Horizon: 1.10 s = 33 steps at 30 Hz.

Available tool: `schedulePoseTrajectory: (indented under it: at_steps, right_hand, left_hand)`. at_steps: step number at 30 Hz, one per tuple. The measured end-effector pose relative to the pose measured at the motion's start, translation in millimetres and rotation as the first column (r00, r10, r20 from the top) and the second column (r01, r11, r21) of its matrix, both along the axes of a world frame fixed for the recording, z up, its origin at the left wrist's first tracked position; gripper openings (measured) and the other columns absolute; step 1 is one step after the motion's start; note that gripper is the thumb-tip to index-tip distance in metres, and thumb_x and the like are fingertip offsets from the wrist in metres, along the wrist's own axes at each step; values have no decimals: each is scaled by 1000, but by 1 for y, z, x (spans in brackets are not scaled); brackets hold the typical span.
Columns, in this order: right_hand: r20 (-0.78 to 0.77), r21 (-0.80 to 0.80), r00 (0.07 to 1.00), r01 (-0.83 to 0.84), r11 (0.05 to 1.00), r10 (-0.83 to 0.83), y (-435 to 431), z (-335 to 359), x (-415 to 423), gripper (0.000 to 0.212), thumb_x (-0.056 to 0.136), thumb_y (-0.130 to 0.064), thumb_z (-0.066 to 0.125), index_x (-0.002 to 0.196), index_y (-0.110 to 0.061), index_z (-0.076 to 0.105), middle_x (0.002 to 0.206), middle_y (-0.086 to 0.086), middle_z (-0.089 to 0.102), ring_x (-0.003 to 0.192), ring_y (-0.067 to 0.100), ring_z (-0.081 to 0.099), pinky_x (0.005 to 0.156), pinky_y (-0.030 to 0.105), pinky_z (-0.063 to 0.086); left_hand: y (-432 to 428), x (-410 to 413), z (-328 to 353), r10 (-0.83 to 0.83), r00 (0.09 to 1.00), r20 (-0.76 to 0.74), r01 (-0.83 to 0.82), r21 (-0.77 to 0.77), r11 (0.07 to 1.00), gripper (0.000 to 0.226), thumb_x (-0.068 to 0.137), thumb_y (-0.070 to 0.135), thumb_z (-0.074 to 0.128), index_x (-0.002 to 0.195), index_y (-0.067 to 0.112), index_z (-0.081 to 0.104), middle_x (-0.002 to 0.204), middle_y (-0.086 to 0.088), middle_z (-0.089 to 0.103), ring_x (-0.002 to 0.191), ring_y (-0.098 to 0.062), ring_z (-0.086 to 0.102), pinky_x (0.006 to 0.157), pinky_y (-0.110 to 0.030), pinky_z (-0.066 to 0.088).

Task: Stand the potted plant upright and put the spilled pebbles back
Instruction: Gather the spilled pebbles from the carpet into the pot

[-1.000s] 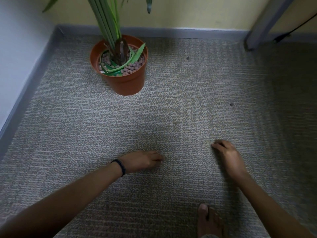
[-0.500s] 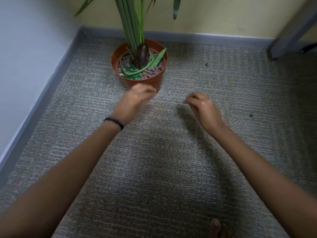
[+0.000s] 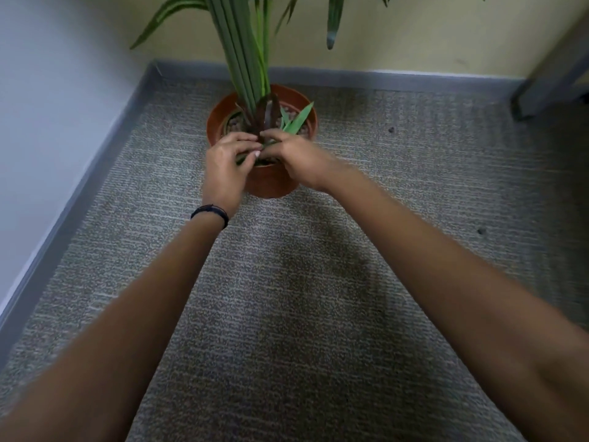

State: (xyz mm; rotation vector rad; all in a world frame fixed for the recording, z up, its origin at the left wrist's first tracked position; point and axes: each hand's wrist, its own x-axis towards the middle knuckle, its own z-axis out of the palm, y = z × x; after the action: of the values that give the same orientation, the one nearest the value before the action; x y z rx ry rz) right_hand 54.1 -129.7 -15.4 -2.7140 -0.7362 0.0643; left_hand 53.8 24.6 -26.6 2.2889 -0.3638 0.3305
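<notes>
The orange pot (image 3: 271, 184) stands upright on the carpet near the corner, with its tall green plant (image 3: 244, 55) rising out of the top of the frame. Brownish pebbles (image 3: 235, 123) fill the pot around the stem. My left hand (image 3: 227, 169) and my right hand (image 3: 298, 161) hover over the pot's near rim, almost touching each other. Both have their fingers bunched and pointing down at the pebble surface. No pebble shows between the fingertips. Two loose pebbles (image 3: 391, 129) (image 3: 481, 231) lie on the carpet to the right.
Grey ribbed carpet (image 3: 287, 314) covers the floor. A grey skirting board (image 3: 73, 202) and white wall run along the left, a yellow wall lies behind the pot, and a grey furniture leg (image 3: 541, 87) stands at the far right.
Both hands lifted from the carpet near me and travelled forward with pinched fingers. They now meet over the pot. The view has moved closer to the plant.
</notes>
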Motion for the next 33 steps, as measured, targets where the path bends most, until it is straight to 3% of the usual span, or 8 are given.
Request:
schedulePoseTrajectory:
  at_steps: [5, 9, 11, 14, 19, 21, 24, 33]
  right_hand:
    - [55, 269, 964, 236, 934, -260, -53, -14, -38, 38, 88, 7, 44, 118, -8, 63, 142, 13, 47, 132, 29, 44, 109, 35, 35]
    - [-15, 247, 874, 474, 845, -486, -124, -48, -83, 43, 83, 15, 43, 113, -5, 64, 140, 15, 49, 132, 29, 43, 110, 37, 34]
    - [-71, 175, 797, 602, 779, -600, -159, -67, -106, 47, 78, 17, 44, 116, -5, 63, 141, 17, 46, 132, 33, 41, 112, 41, 34]
    - [-133, 43, 636, 770, 637, -760, -204, -93, -137, 46, 81, 10, 49, 124, -5, 57, 144, 26, 37, 133, 40, 37, 112, 45, 32]
    - [-237, -240, 443, 835, 494, -864, -241, -122, -168, 52, 92, -8, 49, 142, -11, 35, 147, 29, 24, 136, 43, 27, 113, 49, 28]
    - [-233, -199, 467, 836, 512, -853, -243, -127, -170, 47, 94, -9, 46, 140, -8, 37, 147, 27, 27, 134, 42, 29, 114, 47, 28]
    - [-184, -146, 509, 832, 536, -841, -244, -127, -172, 35, 93, -1, 44, 128, 3, 50, 137, 25, 43, 126, 38, 41, 110, 40, 35]
    - [-85, -10, 480, 876, 483, -873, -245, -125, -172, 26, 86, 12, 50, 103, 3, 67, 109, 25, 60, 101, 38, 59, 89, 37, 47]
  left_hand:
    - [-11, -9, -14, -31, 998, 62, 21, 162, 987, 26, 91, 8, 54, 114, 6, 65, 132, -11, 55, 124, -27, 45, 108, -34, 32]
    - [-40, -26, -17, -471, 869, 155, 361, 453, 815, 34, 91, 3, 53, 125, 6, 56, 141, -16, 44, 133, -35, 36, 112, -44, 27]
    - [-56, -28, -14, -667, 741, 75, 525, 554, 646, 35, 91, 3, 54, 126, 6, 54, 140, -15, 47, 130, -33, 42, 108, -42, 34]
    - [-80, -25, -11, -739, 668, -86, 668, 507, 545, 34, 93, 6, 50, 126, 13, 54, 129, -8, 58, 119, -24, 54, 94, -37, 47]
    - [-123, -32, -50, -518, 585, -624, 811, 466, 354, 50, 93, 30, 53, 139, 20, 37, 142, -6, 43, 130, -25, 40, 106, -42, 37]
    - [-128, -48, -74, -466, 528, -710, 846, 390, 363, 60, 90, 33, 58, 143, 20, 33, 150, -4, 35, 136, -22, 34, 112, -38, 29]
    - [-119, -72, -102, -511, 599, -616, 788, 341, 513, 47, 94, 25, 51, 140, 20, 42, 149, -3, 37, 137, -21, 35, 111, -33, 29]
    - [-118, -108, -142, -596, 679, -428, 725, 518, 454, 46, 102, 25, 27, 148, 26, 20, 158, 7, 10, 146, -13, 2, 118, -41, 0]
